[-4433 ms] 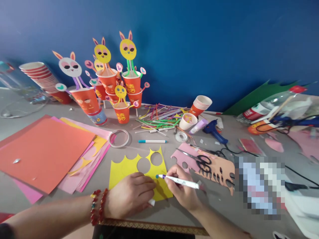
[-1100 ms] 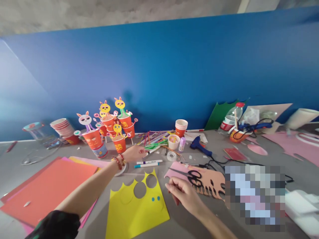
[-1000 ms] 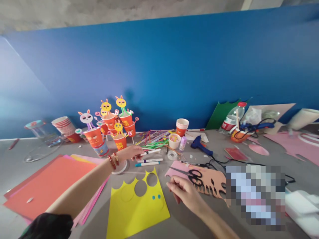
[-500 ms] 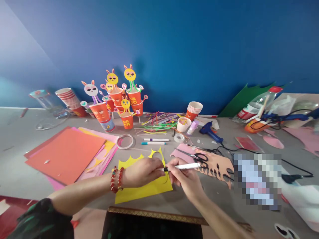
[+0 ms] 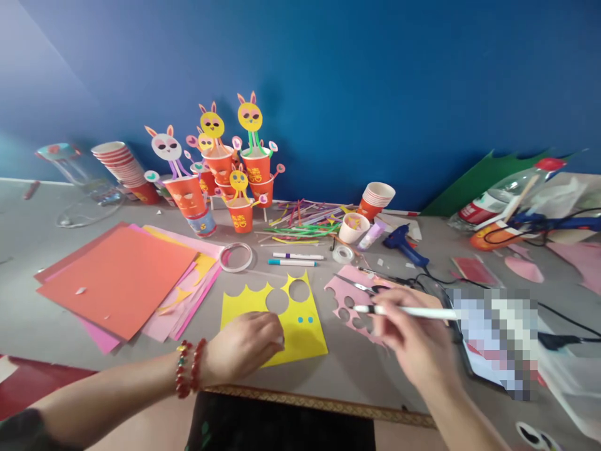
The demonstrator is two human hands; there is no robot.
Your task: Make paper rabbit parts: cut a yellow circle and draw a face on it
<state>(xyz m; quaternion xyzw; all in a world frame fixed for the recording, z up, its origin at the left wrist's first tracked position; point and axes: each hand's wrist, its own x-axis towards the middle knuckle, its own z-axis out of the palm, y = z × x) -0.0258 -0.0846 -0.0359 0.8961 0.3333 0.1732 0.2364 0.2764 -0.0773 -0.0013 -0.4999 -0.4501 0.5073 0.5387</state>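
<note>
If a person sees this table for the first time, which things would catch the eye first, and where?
Probably the paper rabbits in red-orange cups, at the back left before the blue wall. Then the bright yellow sheet at the front middle, its lower left covered by the left hand. To its right, the right hand holds a white pen.

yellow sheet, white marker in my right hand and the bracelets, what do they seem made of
The yellow sheet looks like matte card or thin foam: even colour, crisp holes. The white marker is probably plastic, its barrel smooth and straight. The bracelets are mostly red round beads, seemingly polished; stone, glass or plastic, can't tell which.
</note>
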